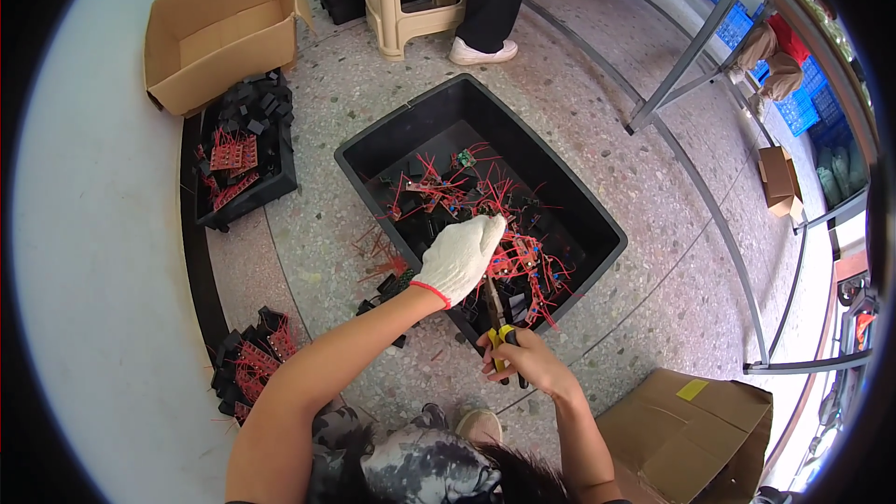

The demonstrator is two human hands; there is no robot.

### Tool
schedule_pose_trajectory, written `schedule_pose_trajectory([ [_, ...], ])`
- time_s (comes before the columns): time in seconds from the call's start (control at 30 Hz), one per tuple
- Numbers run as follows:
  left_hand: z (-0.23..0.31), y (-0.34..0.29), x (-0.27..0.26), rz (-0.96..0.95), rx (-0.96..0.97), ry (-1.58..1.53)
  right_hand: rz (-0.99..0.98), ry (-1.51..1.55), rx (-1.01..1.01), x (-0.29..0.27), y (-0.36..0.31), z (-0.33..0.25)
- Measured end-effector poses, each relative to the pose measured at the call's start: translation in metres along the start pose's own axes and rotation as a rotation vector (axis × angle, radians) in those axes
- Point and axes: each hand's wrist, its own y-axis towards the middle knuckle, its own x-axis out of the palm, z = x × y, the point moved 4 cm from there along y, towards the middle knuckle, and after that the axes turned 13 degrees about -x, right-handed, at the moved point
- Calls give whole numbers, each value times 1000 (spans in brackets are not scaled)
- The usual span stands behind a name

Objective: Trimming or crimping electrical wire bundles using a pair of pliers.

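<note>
A white knit glove with a red cuff covers my left hand (pixel 459 257), which reaches over the black plastic tub (pixel 399 115). Its fingers are closed and bent down among red wires; whatever they grip is hidden beneath the glove. Bare, my right hand (pixel 530 361) grips pliers (pixel 496 331) with yellow and black handles at the tub's near side. The narrow jaws point away from me, just under the gloved hand. Small red circuit boards (pixel 516 257) with red wires lie beside my left fingertips. Black block-shaped parts (pixel 439 222) are mixed among them in the tub.
To the left, a smaller black bin (pixel 247 210) holds black blocks and red boards before an open cardboard box (pixel 219 47). Another pile (pixel 254 355) lies nearer. A cardboard box (pixel 686 429) stands at right. Beyond the tub are a beige stool (pixel 415 14) and a person's shoe (pixel 483 51).
</note>
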Motion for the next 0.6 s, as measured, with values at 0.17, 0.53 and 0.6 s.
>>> schedule_pose_trajectory([
  [0.17,0,0,3,-10,59,15,-55,62,22,-3,0,-11],
  [0.53,-4,10,10,61,41,-373,-245,859,-81,8,5,0],
  [0.6,6,12,8,-2,198,-19,-195,938,-51,10,3,3],
])
